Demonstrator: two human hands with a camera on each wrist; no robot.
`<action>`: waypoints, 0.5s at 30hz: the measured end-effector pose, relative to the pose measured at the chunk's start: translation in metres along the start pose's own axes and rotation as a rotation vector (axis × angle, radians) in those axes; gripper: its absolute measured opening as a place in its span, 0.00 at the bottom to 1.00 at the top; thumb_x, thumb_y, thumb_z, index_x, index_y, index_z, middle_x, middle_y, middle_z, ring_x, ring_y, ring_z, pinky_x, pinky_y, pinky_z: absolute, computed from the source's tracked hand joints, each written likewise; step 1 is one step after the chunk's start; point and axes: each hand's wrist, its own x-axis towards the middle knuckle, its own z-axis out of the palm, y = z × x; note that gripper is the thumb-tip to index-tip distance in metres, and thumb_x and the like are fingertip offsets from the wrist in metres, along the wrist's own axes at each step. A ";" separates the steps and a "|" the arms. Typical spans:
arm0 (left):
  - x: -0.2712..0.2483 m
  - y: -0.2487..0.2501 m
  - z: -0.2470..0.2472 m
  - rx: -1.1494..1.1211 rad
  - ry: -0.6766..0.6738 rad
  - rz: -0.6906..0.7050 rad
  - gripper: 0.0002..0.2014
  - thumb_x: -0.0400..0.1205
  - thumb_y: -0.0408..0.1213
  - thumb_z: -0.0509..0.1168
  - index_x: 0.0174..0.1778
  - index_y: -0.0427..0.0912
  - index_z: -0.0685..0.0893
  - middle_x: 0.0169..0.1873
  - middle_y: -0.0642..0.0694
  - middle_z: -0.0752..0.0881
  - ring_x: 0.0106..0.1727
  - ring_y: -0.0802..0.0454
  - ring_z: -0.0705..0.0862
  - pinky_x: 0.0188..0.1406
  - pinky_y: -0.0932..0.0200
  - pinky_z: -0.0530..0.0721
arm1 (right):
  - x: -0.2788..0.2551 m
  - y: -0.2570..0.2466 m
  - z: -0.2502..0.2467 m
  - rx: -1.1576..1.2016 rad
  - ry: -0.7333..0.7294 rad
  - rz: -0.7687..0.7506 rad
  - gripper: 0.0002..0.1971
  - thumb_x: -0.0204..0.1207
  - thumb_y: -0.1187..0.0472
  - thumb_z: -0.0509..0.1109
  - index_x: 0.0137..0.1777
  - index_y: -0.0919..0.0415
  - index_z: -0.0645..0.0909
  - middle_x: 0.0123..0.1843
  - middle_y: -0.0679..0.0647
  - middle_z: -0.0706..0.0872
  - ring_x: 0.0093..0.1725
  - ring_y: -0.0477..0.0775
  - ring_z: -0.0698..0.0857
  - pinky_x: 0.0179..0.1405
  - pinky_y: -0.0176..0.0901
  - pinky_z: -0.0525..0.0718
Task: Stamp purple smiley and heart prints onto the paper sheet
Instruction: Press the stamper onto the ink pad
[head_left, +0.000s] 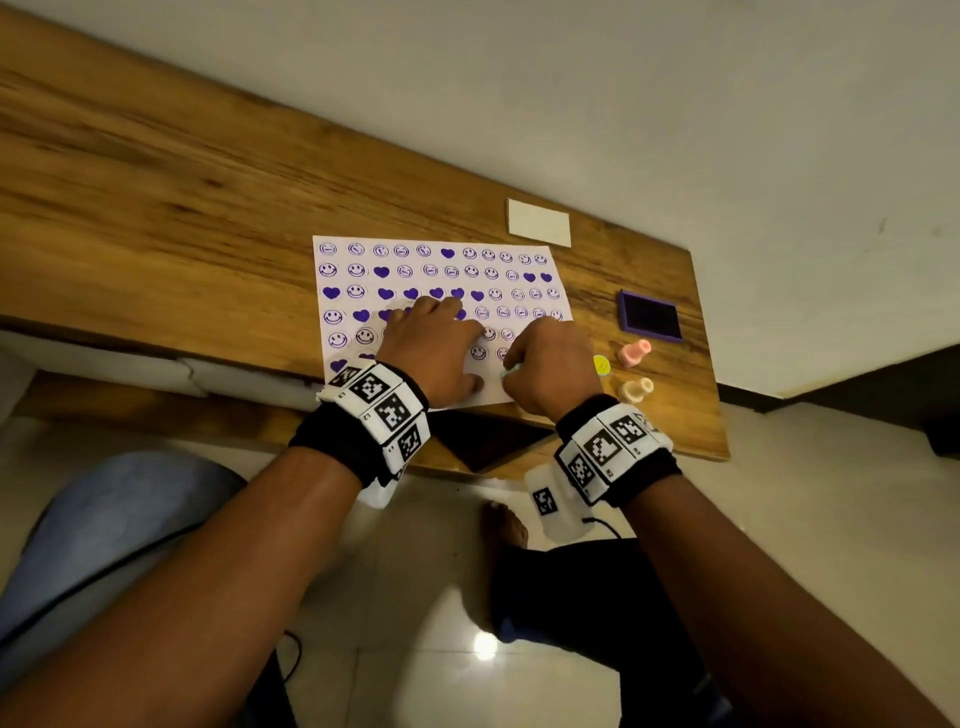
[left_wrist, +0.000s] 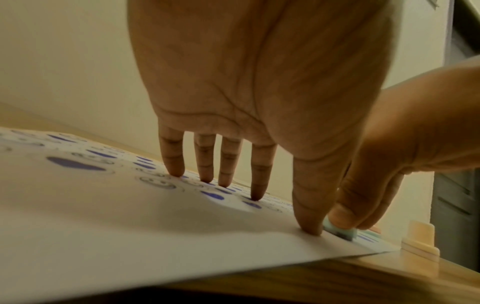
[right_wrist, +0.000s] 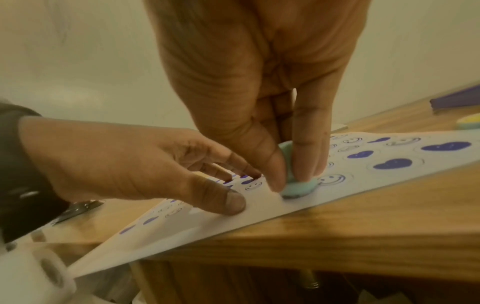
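L hand (head_left: 434, 358) flat on paper sheet (head_left: 363, 283) | R hand (head_left: 553, 364) pinching teal stamp (right_wrist: 298, 185)

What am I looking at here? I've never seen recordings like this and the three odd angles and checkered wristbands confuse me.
No machine here: a person works with bare hands and wears three cameras. The big picture comes from the head, looking down; the other two come from each wrist, looking along the fingers. The checkered bands are wrist straps with printed markers.

On the wooden table lies a paper sheet covered with purple smileys and hearts. The left hand presses flat on it with straight fingers. The right hand pinches a small mint-green stamp against the sheet's near edge.

To the right lie a purple ink pad, a pink stamp, a cream stamp and a yellow stamp. A white card lies beyond the sheet.
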 end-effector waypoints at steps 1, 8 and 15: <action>0.001 0.000 0.000 -0.001 -0.006 -0.002 0.32 0.75 0.58 0.68 0.75 0.56 0.71 0.80 0.45 0.62 0.79 0.41 0.60 0.73 0.38 0.62 | 0.002 0.000 0.000 -0.012 0.001 0.002 0.10 0.66 0.60 0.75 0.47 0.55 0.91 0.51 0.54 0.91 0.56 0.60 0.86 0.52 0.43 0.78; 0.002 0.000 -0.001 0.005 -0.003 0.000 0.32 0.74 0.58 0.69 0.75 0.55 0.71 0.79 0.44 0.64 0.78 0.40 0.61 0.73 0.37 0.63 | 0.007 -0.007 -0.001 -0.054 -0.023 0.012 0.12 0.69 0.58 0.75 0.52 0.57 0.89 0.52 0.56 0.90 0.56 0.60 0.85 0.53 0.47 0.82; -0.003 0.001 -0.005 0.013 -0.008 -0.008 0.33 0.75 0.59 0.68 0.76 0.57 0.70 0.79 0.45 0.65 0.79 0.41 0.62 0.73 0.38 0.64 | 0.006 -0.012 -0.008 -0.042 -0.056 0.022 0.13 0.69 0.58 0.77 0.53 0.58 0.89 0.53 0.55 0.90 0.55 0.57 0.86 0.47 0.42 0.77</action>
